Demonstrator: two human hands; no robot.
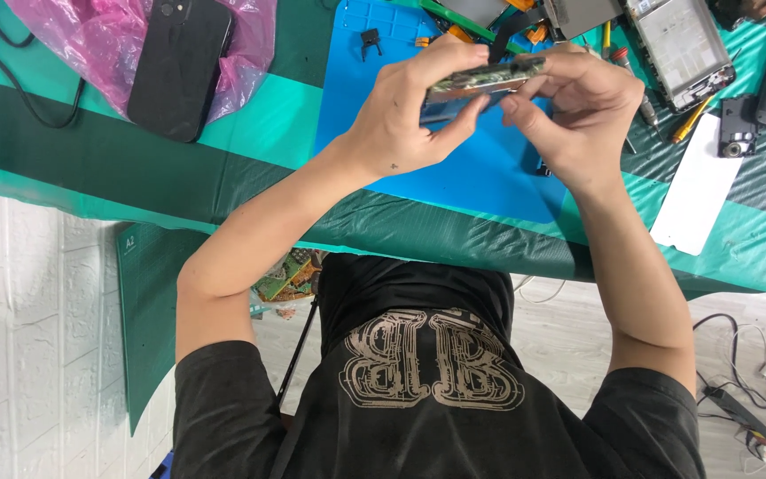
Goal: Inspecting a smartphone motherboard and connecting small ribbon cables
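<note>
The opened phone body (480, 84), a flat slab with its circuit side showing, is held edge-up in the air above the blue work mat (472, 173), between both hands. Largest around it is the counter (179, 173), covered in green and teal sheeting, with the blue mat lying on top. At the far left a pink plastic bag (90, 44) lies under a black phone (179, 66). A white rectangular sheet (698, 191) rests near the right edge, and another stripped phone frame (680, 44) lies beyond it. The left hand (401, 120) wraps the body's near end, its fingers (441, 62) curled over the top and the thumb pressed beneath. The right hand (582, 111) pinches the far end, fingers bent tight on the edge. A small black camera module (738, 129) sits just beside the white sheet.
</note>
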